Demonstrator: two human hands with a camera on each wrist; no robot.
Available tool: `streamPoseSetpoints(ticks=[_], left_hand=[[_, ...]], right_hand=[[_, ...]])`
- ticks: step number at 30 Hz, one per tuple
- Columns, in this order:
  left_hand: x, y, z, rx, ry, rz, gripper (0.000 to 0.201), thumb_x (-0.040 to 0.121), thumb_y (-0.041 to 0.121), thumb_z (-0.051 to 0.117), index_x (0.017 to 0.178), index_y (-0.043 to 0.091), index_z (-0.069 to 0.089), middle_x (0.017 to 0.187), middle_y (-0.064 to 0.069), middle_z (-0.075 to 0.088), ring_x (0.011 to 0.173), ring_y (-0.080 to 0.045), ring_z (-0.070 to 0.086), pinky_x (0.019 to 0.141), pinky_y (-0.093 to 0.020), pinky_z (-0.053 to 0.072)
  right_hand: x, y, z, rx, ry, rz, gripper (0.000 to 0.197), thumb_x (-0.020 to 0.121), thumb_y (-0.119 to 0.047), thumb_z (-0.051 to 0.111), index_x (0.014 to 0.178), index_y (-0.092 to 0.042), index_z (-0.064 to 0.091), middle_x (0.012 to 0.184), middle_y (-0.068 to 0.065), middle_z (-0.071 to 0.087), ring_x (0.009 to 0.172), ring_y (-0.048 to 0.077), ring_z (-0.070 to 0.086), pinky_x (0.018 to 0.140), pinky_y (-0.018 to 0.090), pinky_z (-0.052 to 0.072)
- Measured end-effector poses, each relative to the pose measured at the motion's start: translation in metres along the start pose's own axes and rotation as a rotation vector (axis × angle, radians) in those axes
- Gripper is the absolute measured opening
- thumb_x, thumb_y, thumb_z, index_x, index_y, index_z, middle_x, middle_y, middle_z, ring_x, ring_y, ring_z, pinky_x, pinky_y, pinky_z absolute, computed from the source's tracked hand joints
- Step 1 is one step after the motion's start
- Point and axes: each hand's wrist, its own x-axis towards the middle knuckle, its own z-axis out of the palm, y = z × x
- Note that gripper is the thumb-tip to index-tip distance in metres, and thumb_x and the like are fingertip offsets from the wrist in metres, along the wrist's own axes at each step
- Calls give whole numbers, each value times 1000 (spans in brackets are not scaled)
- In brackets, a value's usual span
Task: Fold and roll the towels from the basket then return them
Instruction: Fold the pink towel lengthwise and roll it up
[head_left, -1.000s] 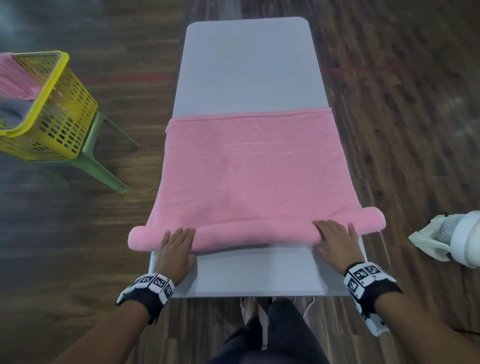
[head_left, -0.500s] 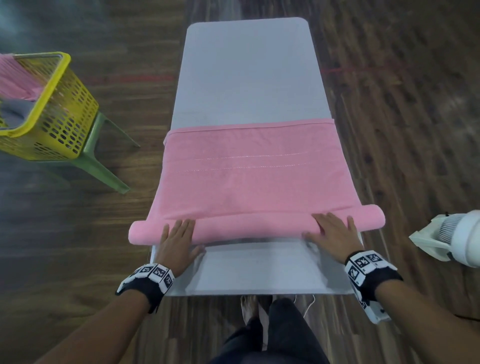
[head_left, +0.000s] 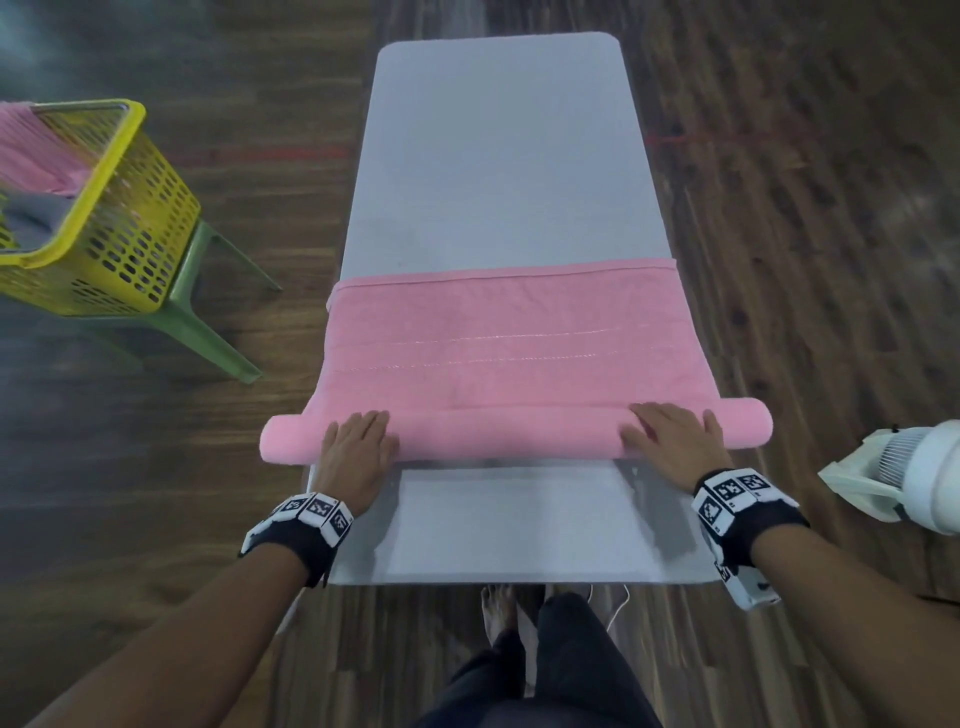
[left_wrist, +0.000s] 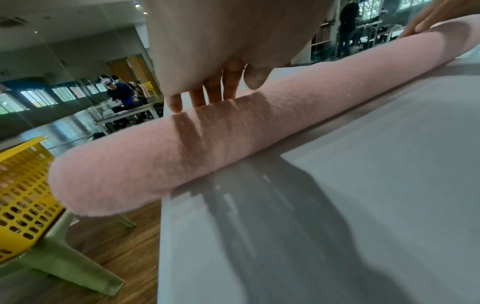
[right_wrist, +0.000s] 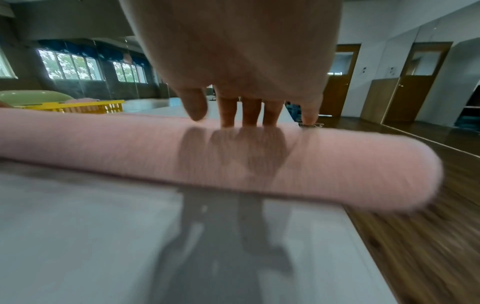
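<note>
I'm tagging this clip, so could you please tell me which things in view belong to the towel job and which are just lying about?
Part of the job:
pink towel, half rolled on the table
left hand and right hand, flat on the roll
yellow basket holding more pink cloth

Just lying about:
white fan
green stool under the basket

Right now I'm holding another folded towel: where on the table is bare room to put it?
Bare table lies beyond the pink towel, up to the far end. A narrower strip lies between the roll and the near edge, bordered by left hand and right hand.
</note>
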Motion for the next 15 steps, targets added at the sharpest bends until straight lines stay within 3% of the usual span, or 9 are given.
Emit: streamPoseSetpoints(ticks=[3,5,7,10,12,15], left_hand=[[-16,0,11,82,-70,43,58,92,36,53,141,8,41,143,-8,47,133,-28,40,114,-48,25],[-29,-2,15,107,-57,95,56,74,29,68,126,12,55,123,-6,61,116,-28,55,105,-46,36],[-36,-6,16,119,-60,117,46,65,33,66,109,17,62,105,0,67,97,-25,60,91,-42,42],[-27,-8,9,156,-86,111,49,67,45,43,103,21,65,97,3,68,89,-23,58,83,-40,40],[-14,-10,3,148,-47,85,50,73,42,41,112,18,62,105,0,67,97,-24,57,91,-41,37],[1,-9,-1,62,47,15,44,95,28,41,135,12,48,132,-7,56,123,-25,49,112,-46,25]], right_hand=[[-19,6,20,-96,-7,-29,63,86,-49,57,143,-29,38,143,-7,46,134,18,37,115,56,11],[-31,8,28,-148,34,-36,64,79,-39,66,139,-30,44,138,-7,52,130,19,41,114,53,16],[-35,7,26,-167,-5,-22,59,77,-44,65,132,-34,49,130,-9,58,122,20,46,113,49,18],[-23,8,15,-165,-152,2,55,79,-48,60,132,-36,48,131,-9,57,122,22,47,112,48,18],[-9,8,4,-153,-140,7,53,82,-42,58,133,-35,48,137,-6,53,126,22,45,115,51,14],[6,6,-7,-54,-5,4,45,93,-38,46,137,-32,45,147,-5,43,133,21,39,117,55,10]])
